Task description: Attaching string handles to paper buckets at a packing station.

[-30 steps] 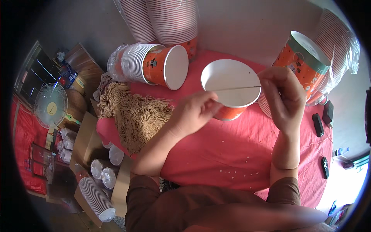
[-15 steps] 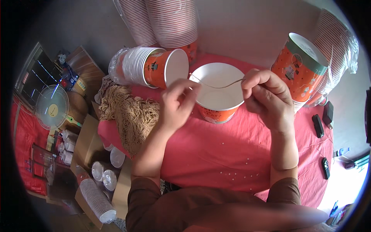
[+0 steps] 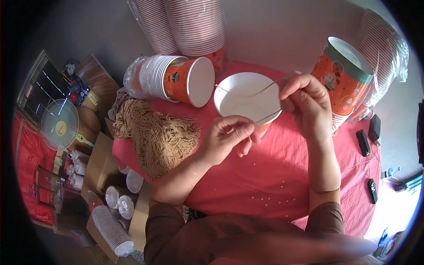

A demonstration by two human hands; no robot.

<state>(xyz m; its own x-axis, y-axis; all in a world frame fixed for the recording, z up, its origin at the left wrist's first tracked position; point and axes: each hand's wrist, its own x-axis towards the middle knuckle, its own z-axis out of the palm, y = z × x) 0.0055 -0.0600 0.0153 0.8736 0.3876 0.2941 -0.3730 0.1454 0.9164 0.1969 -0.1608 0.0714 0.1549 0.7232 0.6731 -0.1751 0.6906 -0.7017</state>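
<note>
A thin cord (image 3: 247,92) was held pinched between the left hand (image 3: 227,139) and the right hand (image 3: 304,104), stretched left to right across the mouth of a white-lined orange paper bucket (image 3: 247,99) near the far edge of the red-clothed table (image 3: 274,176). The left hand lay just in front of the bucket, the right beside it. A heap of tan cords (image 3: 154,134) was piled at the table's left edge, with stacked cups (image 3: 172,79) behind.
</note>
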